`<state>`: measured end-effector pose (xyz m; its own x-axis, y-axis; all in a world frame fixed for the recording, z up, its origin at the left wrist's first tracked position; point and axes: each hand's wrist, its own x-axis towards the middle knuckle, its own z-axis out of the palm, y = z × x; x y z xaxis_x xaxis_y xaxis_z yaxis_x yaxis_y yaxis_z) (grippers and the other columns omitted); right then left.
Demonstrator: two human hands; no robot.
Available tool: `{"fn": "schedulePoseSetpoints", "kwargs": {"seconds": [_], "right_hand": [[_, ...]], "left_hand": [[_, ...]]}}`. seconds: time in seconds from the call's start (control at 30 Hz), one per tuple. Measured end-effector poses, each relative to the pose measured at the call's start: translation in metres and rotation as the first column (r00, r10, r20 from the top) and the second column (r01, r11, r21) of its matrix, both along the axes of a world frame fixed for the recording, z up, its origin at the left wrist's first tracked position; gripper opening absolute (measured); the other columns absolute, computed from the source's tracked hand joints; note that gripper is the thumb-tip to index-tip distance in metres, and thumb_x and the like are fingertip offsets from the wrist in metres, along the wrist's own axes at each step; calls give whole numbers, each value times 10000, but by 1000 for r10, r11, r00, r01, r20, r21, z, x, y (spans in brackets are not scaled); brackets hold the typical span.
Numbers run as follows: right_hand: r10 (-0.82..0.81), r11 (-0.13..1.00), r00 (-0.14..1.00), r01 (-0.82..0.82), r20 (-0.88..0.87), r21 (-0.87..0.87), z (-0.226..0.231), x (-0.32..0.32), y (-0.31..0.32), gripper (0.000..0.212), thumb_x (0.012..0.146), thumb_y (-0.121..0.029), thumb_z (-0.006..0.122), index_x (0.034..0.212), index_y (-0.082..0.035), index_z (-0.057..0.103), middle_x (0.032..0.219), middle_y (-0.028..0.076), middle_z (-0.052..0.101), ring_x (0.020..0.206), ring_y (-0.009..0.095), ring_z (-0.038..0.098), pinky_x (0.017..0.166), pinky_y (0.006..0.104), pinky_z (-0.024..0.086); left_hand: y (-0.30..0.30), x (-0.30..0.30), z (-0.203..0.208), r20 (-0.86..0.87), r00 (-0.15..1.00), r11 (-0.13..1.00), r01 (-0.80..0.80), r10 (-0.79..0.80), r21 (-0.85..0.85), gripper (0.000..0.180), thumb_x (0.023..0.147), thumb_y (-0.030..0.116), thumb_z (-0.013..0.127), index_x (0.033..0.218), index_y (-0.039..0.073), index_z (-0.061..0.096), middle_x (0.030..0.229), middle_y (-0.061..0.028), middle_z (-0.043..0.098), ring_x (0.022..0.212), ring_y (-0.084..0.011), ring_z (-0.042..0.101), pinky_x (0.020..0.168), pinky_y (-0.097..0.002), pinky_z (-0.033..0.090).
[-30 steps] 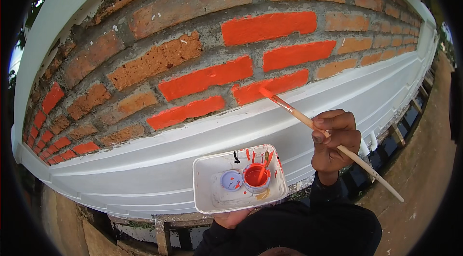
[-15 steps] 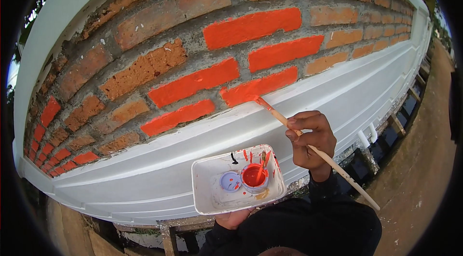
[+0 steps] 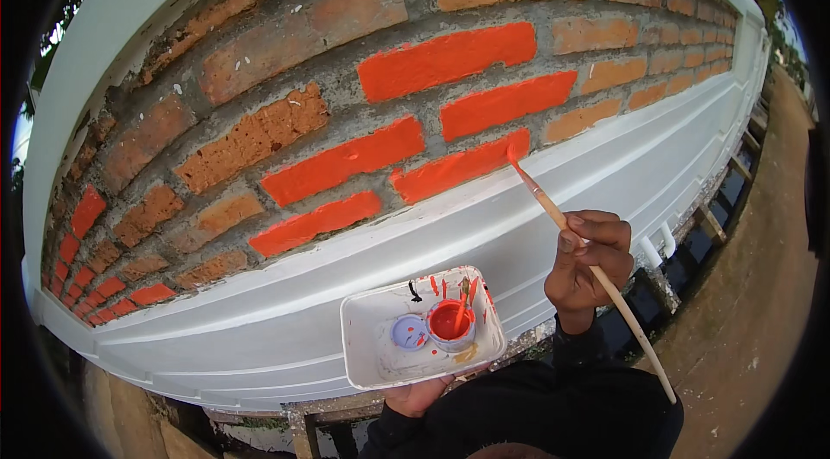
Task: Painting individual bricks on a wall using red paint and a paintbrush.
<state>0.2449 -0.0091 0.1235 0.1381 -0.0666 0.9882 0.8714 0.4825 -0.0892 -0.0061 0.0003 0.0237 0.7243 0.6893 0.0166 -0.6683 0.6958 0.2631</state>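
My right hand (image 3: pixel 588 264) pinches a long wooden-handled paintbrush (image 3: pixel 549 205). Its red bristles touch the right end of a bright red painted brick (image 3: pixel 458 167) in the lowest row. From below, my left hand (image 3: pixel 418 394) grips a white plastic tub (image 3: pixel 367 355), its fingers mostly hidden under it. Inside the tub stands a small jar of red paint (image 3: pixel 450 325) with another brush (image 3: pixel 462 308) leaning in it. A pale lilac lid (image 3: pixel 409 334) with red spots lies beside the jar.
Several bricks above and left are painted red; others, such as this bare orange brick (image 3: pixel 252 136), are unpainted, with grey mortar between. A white moulded ledge (image 3: pixel 285 303) runs under the brickwork. White pipe ends (image 3: pixel 660 245) stick out at right, above a dirt path (image 3: pixel 735 321).
My right hand has moved right, carrying the brush tip from the middle of the lowest red brick to its right end. The tub stays nearly in place.
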Motion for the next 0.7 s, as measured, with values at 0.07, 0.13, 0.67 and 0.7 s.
{"fn": "schedulePoseSetpoints", "kwargs": {"seconds": [0.07,0.13,0.67,0.7], "right_hand": [[129,990,992,-130,-14,-64,-4,-17,11,275,928,-8,698,953,-67,430,981,162,584,875,271,660,701,306,584],[211,974,978,-210,0,-84,-6,-27,18,290,922,-17,711,951,-72,427,978,163,583,875,269,662,706,311,588],[720,671,665,-740,-197,-45,35,-16,7,428,816,-69,847,963,-84,445,817,145,629,745,223,679,628,279,612],[736,643,648,-760,-195,-96,37,-15,7,437,799,-77,865,954,-89,456,813,138,632,743,221,679,620,276,602]], "left_hand": [[2,0,-6,53,998,999,35,-34,-23,810,935,651,458,1506,81,386,1593,-149,359,1462,-396,336,1174,-696,237],[5,-7,-34,181,981,993,49,-68,105,558,1045,254,488,1498,-43,355,1491,-228,459,1347,-399,465,1102,-637,411],[2,-21,-59,-643,681,806,130,350,578,646,1008,479,440,1524,100,356,1567,-103,413,1419,-283,413,1216,-415,305],[1,-21,-52,-628,709,868,46,320,494,633,1018,469,422,1528,101,348,1576,-103,400,1428,-279,404,1219,-414,300]]}}
